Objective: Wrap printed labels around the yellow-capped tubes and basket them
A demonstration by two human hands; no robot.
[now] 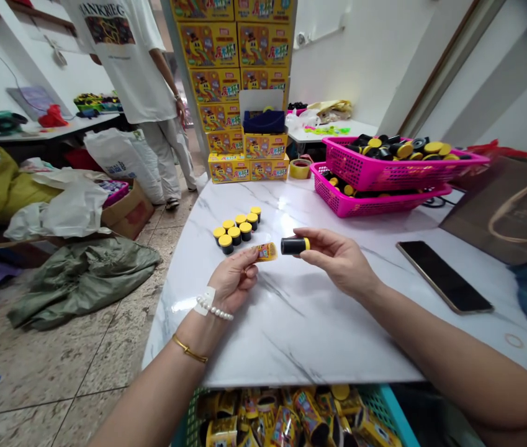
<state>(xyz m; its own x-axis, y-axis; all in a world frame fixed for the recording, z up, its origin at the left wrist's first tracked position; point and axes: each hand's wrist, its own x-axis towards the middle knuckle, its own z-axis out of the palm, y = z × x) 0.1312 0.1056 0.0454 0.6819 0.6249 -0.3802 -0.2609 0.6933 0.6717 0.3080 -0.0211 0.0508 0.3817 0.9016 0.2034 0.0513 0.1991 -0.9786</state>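
Note:
My left hand pinches a small yellow printed wrapper sleeve above the white marbled table. Facing it, a short gap away, a black cylinder with a yellow cap lies sideways in the fingers of my right hand. The cylinder's black end points toward the sleeve. Just beyond my left hand stand several upright black cylinders with yellow caps in a loose group. Below the table's front edge is a teal basket of cylinders in yellow printed sleeves.
Two stacked pink baskets hold black and yellow cylinders at the back right. A phone and a brown paper bag lie to the right. Yellow printed boxes and a tape roll stand behind. A person stands back left.

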